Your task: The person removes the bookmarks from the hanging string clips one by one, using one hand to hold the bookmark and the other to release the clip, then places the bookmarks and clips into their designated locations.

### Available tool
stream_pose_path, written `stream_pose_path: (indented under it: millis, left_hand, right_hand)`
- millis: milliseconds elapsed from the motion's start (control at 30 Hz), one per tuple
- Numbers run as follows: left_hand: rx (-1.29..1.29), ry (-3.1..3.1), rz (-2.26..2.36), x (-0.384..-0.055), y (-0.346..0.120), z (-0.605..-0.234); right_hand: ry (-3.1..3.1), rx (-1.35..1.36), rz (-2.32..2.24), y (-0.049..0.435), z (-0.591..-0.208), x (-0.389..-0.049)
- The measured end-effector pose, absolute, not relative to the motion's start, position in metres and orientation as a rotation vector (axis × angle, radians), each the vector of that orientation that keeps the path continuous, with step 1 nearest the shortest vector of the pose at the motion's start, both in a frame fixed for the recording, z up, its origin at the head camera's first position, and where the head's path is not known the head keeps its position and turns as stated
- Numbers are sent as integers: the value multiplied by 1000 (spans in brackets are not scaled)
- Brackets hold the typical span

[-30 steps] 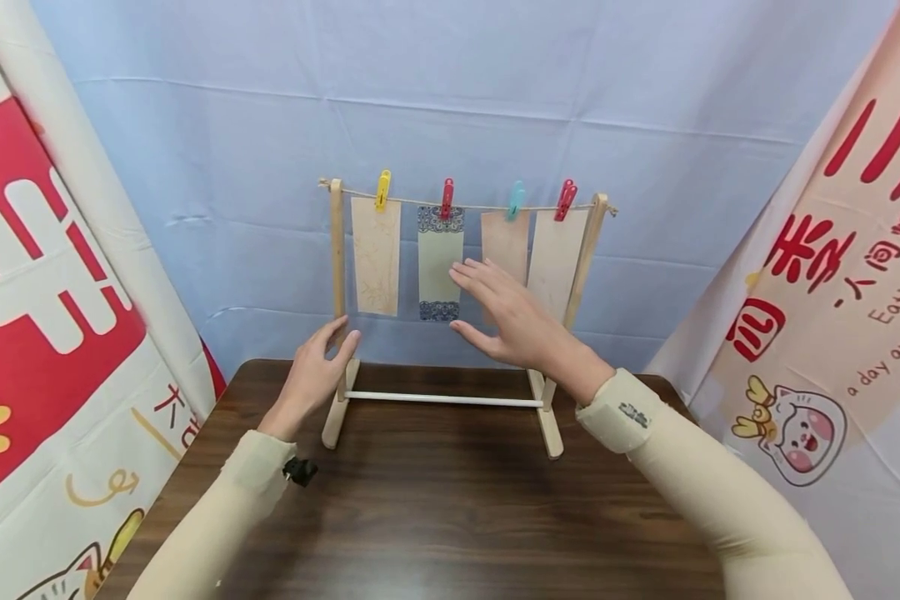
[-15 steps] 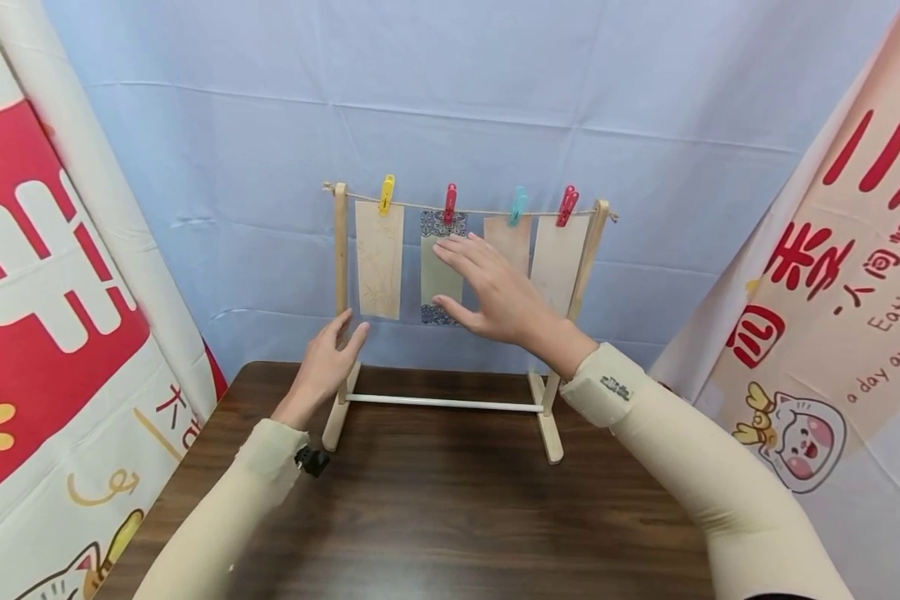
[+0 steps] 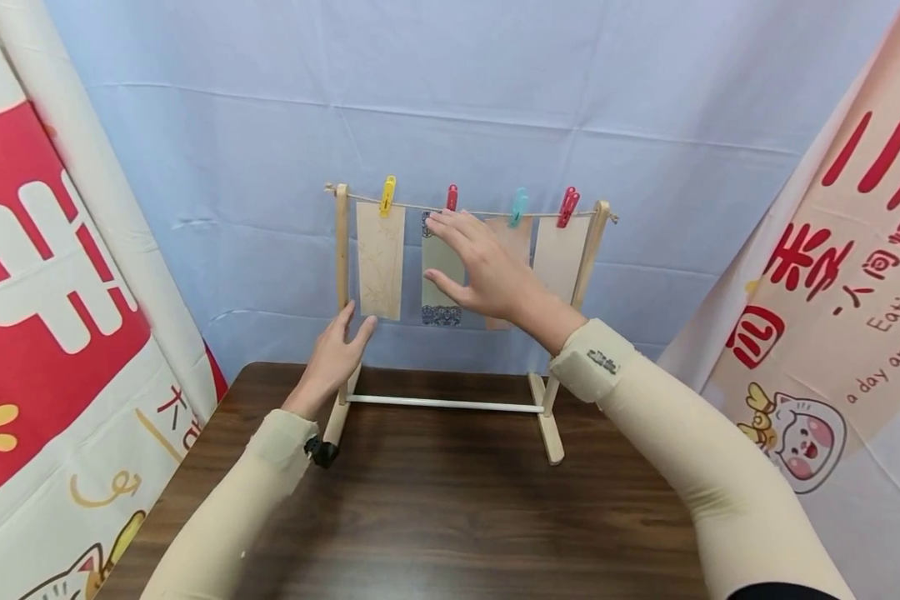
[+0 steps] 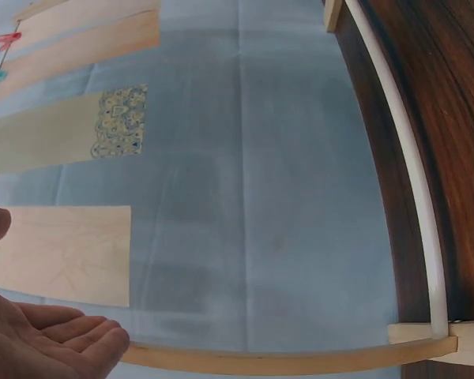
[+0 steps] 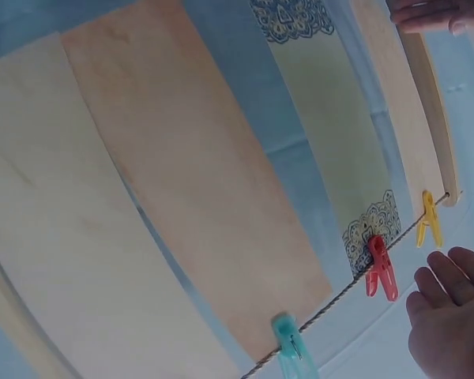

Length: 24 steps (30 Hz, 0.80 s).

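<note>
My right hand (image 3: 487,271), fingers extended, hovers before the patterned card (image 3: 441,287) and overlaps its top in the head view. My left hand (image 3: 335,354) is beside the left post (image 3: 342,250), thumb spread from the fingers, holding nothing. Four clothespins on a twine line each hold a paper card: a yellow clothespin (image 3: 387,197) the bamboo-print card (image 3: 380,262), a red clothespin (image 5: 381,268) the patterned one, a teal clothespin (image 3: 519,207) a pinkish card (image 5: 189,174), another red clothespin (image 3: 567,207) a pale card (image 3: 558,254).
The wooden stand has a right post (image 3: 589,254), feet (image 3: 549,429) and a white crossbar (image 3: 450,404) low between them. It stands near the back of the dark wood table (image 3: 450,500). A blue cloth (image 3: 450,92) hangs behind, and printed banners flank both sides.
My right hand has moved up and left, from the middle of the patterned card toward its clothespin. My left hand has shifted slightly right and up along the left post.
</note>
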<state>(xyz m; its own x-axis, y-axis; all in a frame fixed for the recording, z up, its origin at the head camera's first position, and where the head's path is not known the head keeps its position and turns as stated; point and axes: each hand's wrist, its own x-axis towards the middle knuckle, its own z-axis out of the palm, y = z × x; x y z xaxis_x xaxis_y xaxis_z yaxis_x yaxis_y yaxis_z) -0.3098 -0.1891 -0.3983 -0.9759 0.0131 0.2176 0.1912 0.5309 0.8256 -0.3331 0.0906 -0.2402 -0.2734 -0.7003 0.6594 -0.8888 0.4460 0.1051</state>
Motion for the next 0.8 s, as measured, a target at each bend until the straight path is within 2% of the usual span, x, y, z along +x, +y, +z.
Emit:
stream_pose_path:
  millis: [800]
  left_hand:
    - [-258, -2553, -1533, -324, -187, -401]
  right_hand:
    - [-2233, 1210, 219, 72, -203, -349]
